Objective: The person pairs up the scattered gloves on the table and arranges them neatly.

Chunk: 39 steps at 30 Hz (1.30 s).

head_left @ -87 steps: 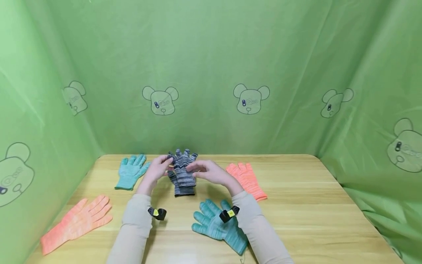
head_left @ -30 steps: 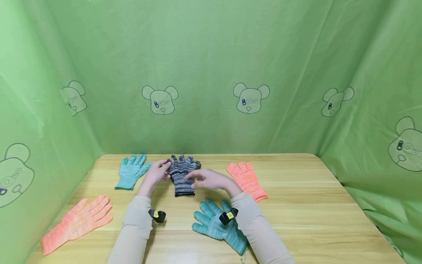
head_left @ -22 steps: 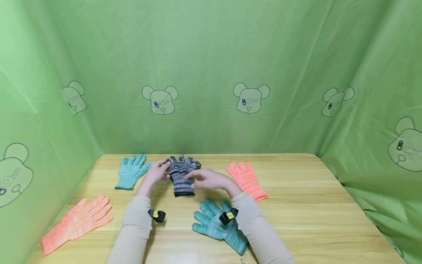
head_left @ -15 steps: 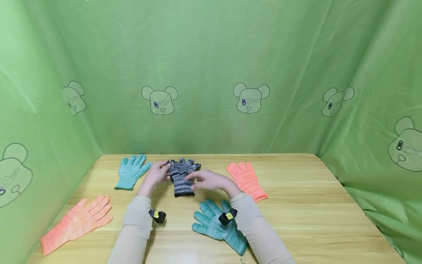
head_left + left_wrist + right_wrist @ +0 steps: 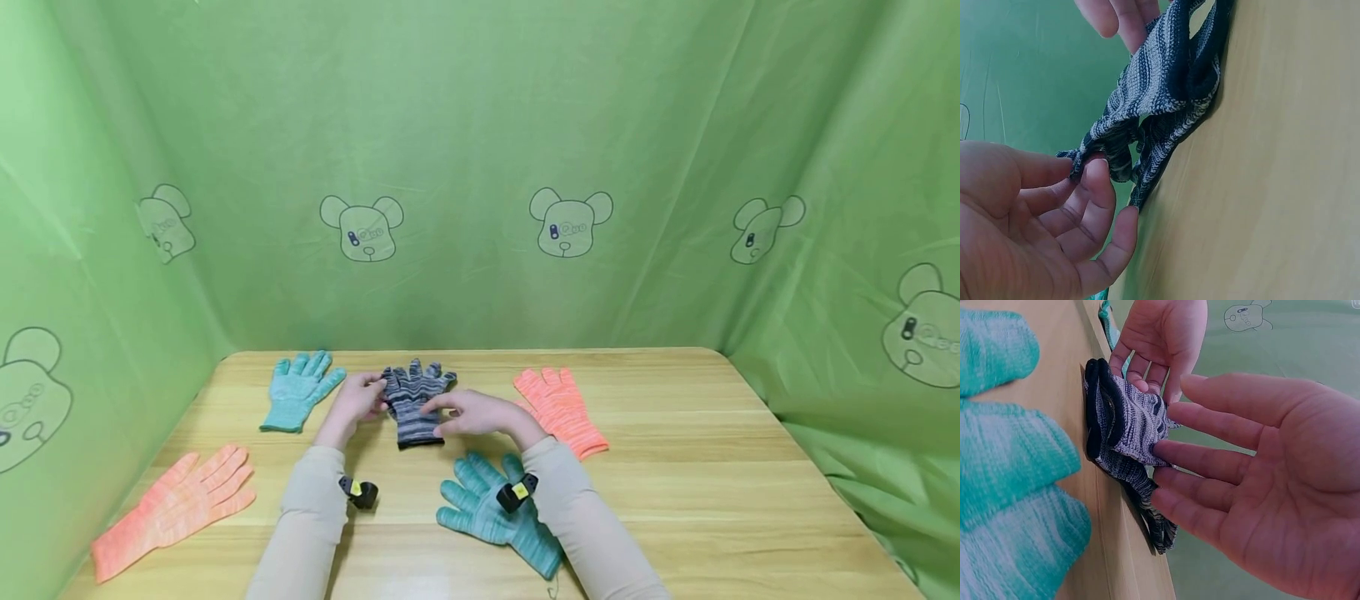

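Two black-and-grey striped knit gloves [image 5: 418, 414] lie stacked near the back middle of the table, fingers pointing away and cuffs towards me. In the left wrist view, my left hand [image 5: 1047, 219] pinches a fingertip of the upper glove [image 5: 1154, 75] between thumb and index finger, while its little finger reaches the lower glove. My right hand [image 5: 480, 414] is at the other side of the pair. The right wrist view shows that hand's fingers [image 5: 1204, 459] extended and spread, their tips at the upper glove's side. Both dark cuffs [image 5: 1100, 406] sit nearly even there.
A light teal glove [image 5: 296, 396] lies at the back left and an orange one [image 5: 566, 412] right of the striped pair. Another teal glove [image 5: 498, 517] is partly under my right forearm. A second orange glove [image 5: 176, 508] lies front left. Green curtains [image 5: 480, 292] enclose the table.
The upper striped glove has come down towards me, so its cuff now covers the lower one's. My left hand has shifted slightly nearer, still pinching the glove. My right hand has lowered a little.
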Each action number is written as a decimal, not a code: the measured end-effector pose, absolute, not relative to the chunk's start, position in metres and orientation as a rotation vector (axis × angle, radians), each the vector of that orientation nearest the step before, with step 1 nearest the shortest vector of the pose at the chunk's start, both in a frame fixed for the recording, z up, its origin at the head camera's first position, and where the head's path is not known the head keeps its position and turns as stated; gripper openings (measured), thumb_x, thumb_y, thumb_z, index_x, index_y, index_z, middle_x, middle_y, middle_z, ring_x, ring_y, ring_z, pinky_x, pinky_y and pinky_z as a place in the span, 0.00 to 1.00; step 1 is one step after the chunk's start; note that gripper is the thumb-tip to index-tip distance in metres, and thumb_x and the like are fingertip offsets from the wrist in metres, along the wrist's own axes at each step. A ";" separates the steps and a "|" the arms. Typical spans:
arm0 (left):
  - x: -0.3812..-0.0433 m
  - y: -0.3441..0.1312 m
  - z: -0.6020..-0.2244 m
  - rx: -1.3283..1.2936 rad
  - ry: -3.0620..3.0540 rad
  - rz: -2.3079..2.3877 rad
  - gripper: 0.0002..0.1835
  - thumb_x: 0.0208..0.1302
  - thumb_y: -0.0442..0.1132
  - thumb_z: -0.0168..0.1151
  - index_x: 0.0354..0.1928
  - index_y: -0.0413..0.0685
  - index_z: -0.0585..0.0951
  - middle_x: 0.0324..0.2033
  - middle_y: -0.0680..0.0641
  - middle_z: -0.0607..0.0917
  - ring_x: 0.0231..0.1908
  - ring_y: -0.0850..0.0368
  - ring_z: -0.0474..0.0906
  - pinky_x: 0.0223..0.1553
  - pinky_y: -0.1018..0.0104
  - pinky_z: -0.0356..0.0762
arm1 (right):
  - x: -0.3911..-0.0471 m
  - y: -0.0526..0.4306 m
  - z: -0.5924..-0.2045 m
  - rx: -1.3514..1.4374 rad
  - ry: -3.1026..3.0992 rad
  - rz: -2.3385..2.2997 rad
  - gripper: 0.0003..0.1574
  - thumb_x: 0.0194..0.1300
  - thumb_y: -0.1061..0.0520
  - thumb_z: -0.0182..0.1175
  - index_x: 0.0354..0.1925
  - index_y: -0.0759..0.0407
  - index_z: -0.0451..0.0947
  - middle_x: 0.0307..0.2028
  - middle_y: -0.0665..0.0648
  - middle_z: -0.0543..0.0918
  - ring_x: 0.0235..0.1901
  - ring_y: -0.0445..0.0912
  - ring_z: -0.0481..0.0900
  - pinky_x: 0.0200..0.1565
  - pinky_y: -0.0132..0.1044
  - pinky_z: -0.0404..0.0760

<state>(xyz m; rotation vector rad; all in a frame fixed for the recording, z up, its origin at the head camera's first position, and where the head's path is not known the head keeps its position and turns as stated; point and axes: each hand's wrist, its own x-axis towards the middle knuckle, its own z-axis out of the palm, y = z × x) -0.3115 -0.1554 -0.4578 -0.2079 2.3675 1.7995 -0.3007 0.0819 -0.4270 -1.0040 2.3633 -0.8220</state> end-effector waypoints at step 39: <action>-0.314 -0.159 -0.462 -0.239 2.350 1.741 0.18 0.69 0.38 0.57 0.57 0.35 0.73 0.35 0.45 0.86 0.25 0.62 0.77 0.29 0.68 0.77 | -0.352 0.091 -0.432 -0.560 2.606 -1.131 0.23 0.69 0.57 0.57 0.59 0.65 0.74 0.51 0.62 0.82 0.51 0.56 0.79 0.53 0.45 0.81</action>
